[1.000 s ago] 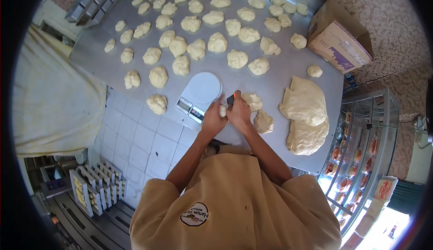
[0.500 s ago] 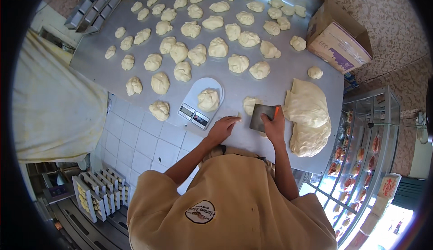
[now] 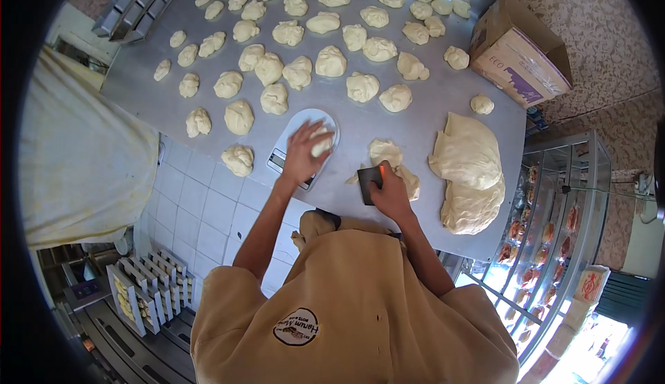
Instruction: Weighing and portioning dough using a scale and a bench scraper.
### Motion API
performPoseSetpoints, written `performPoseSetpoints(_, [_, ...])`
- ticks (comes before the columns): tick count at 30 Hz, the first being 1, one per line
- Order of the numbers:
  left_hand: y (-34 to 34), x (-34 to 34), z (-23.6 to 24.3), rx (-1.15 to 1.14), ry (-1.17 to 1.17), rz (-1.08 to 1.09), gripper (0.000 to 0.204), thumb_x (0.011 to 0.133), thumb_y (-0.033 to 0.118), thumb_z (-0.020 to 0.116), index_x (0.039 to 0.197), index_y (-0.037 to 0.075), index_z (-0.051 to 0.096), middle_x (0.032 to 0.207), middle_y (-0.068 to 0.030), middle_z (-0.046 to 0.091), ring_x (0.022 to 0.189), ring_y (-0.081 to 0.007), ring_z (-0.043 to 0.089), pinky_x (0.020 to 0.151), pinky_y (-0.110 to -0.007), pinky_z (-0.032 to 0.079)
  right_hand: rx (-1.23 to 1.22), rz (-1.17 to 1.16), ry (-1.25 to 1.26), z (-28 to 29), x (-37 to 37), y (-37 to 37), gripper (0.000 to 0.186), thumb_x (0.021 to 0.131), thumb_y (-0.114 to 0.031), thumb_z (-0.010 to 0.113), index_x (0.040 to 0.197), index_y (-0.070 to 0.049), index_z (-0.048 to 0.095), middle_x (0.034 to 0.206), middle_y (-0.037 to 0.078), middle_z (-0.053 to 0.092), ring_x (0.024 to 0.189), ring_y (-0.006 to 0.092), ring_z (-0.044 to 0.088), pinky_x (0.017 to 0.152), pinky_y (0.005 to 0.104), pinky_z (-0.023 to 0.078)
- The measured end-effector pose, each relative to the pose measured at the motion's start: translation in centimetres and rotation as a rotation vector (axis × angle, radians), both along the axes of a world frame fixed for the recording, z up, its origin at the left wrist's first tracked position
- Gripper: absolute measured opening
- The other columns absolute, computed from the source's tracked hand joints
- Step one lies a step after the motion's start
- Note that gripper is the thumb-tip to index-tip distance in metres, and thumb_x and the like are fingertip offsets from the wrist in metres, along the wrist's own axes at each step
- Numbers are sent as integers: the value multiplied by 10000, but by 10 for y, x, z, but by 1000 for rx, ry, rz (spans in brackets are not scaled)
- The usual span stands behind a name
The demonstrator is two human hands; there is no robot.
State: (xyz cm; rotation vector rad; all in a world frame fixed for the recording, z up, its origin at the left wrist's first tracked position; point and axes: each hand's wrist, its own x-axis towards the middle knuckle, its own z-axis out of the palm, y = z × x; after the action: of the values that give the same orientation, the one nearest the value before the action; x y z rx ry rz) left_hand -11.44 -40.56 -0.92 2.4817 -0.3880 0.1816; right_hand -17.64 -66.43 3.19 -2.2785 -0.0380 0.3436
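Observation:
My left hand (image 3: 302,155) is over the white kitchen scale (image 3: 310,116), its slightly blurred fingers curled round a lump of dough (image 3: 321,144) on the platform. The hand partly covers the scale's display. In my right hand (image 3: 392,194) is a dark dough scraper (image 3: 368,187) with an orange handle, held upright at the table. Beside the scraper lie a cut piece of dough (image 3: 385,151) and another piece (image 3: 412,183), partly hidden by my right hand. To their right rests a large mass of dough (image 3: 468,166).
Many dough lumps (image 3: 331,61) are spread over the metal table (image 3: 433,117). A cardboard box (image 3: 519,58) stands at the far right, and metal baking tins (image 3: 138,3) at the far left. A rack with packaged goods (image 3: 547,235) is right of the table.
My left hand has moved left from the table onto the dough on the scale. My right hand has shifted left with the scraper, and another dough piece now shows beside it.

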Motion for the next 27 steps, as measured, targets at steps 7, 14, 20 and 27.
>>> performPoseSetpoints(7, [-31, -24, 46, -577, 452, 169, 536, 765, 84, 722, 1295, 115, 650, 1323, -120, 632, 1113, -296, 637, 964, -367, 489, -181, 77, -44, -2, 11, 16, 284, 818, -88, 617, 1070, -36, 496, 865, 223, 665, 759, 434, 639, 666, 491, 492])
performPoseSetpoints(14, [-68, -80, -5, -328, 358, -51, 466, 746, 95, 745, 1208, 82, 681, 1189, -116, 691, 917, -298, 670, 840, -380, 528, -209, -5, -64, -14, 29, 40, 278, 822, -103, 620, 1064, -36, 499, 852, 218, 664, 758, 436, 641, 671, 498, 490])
performPoseSetpoints(20, [-47, -34, 36, -267, 595, 86, 383, 750, 84, 742, 1129, 60, 691, 1181, -124, 678, 886, -285, 662, 841, -374, 529, 80, -216, -153, -33, 53, 27, 270, 833, -125, 631, 1055, -23, 516, 853, 193, 658, 739, 386, 631, 688, 466, 494])
performPoseSetpoints(27, [-43, -27, 277, -1068, -863, 430, 496, 812, 199, 651, 1289, 94, 564, 1345, -128, 570, 1165, -201, 574, 981, -392, 473, 228, -428, -125, 6, 15, -40, 274, 828, -119, 636, 1056, -17, 523, 798, 190, 634, 673, 356, 598, 640, 455, 481])
